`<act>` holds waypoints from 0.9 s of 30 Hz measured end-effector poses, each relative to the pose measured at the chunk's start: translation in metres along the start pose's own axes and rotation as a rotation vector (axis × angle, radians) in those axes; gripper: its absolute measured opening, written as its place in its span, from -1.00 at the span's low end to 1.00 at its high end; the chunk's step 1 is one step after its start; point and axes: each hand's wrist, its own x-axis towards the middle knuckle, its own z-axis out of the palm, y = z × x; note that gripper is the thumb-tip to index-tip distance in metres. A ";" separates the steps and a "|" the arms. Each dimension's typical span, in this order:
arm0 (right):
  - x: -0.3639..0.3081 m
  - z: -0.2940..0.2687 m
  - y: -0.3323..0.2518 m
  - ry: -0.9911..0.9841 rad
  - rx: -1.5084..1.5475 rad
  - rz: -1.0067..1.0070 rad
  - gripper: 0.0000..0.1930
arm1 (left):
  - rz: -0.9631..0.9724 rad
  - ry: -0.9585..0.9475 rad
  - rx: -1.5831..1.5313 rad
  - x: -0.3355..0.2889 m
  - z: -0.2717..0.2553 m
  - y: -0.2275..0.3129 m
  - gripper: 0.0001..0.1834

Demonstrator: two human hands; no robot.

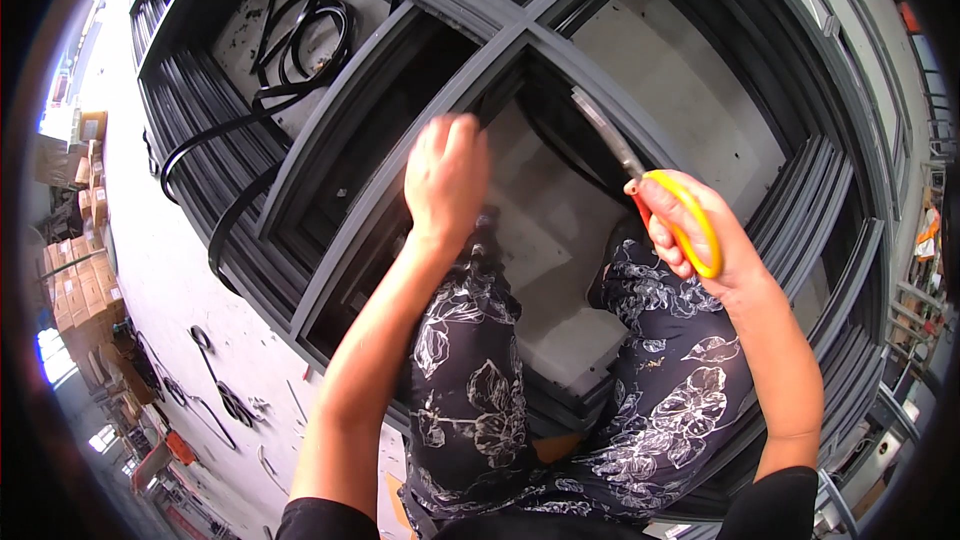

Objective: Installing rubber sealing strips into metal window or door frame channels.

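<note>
My right hand (715, 235) is wrapped round the yellow and red handles of a pair of scissors (608, 130). The metal blades point up and to the left, over an opening in a stack of dark grey window-like frames (527, 32). My left hand (447, 180), slightly blurred, is closed at the grey bar left of that opening. Its curled fingers hide whatever they may hold. A thin black strip (560, 145) curves down inside the opening, between my two hands.
More black strip (325, 40) lies coiled on the floor at the upper left, with lengths looped over the frame stack. Loose strip pieces (228, 400) lie on the pale floor at lower left. Cardboard boxes (85, 290) are piled at the far left. My legs (475, 380) stand within the frame.
</note>
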 end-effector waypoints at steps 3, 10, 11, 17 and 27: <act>0.029 0.000 0.009 0.026 -0.143 -0.148 -0.58 | -0.179 -0.082 -0.024 -0.031 -0.008 -0.003 -0.79; 0.110 0.008 0.013 0.127 -0.478 -0.306 -0.47 | -0.352 -0.347 0.123 -0.033 0.002 0.006 -0.56; 0.115 0.010 0.011 0.134 -0.478 -0.314 -0.46 | -0.342 -0.345 0.132 -0.031 0.004 0.007 -0.56; 0.125 0.013 0.001 0.165 -0.493 -0.295 -0.49 | -0.329 -0.249 0.074 -0.029 0.007 0.003 -0.64; 0.113 0.007 -0.009 0.124 -0.357 -0.205 -0.54 | -0.346 -0.195 0.011 -0.030 0.004 -0.003 -0.75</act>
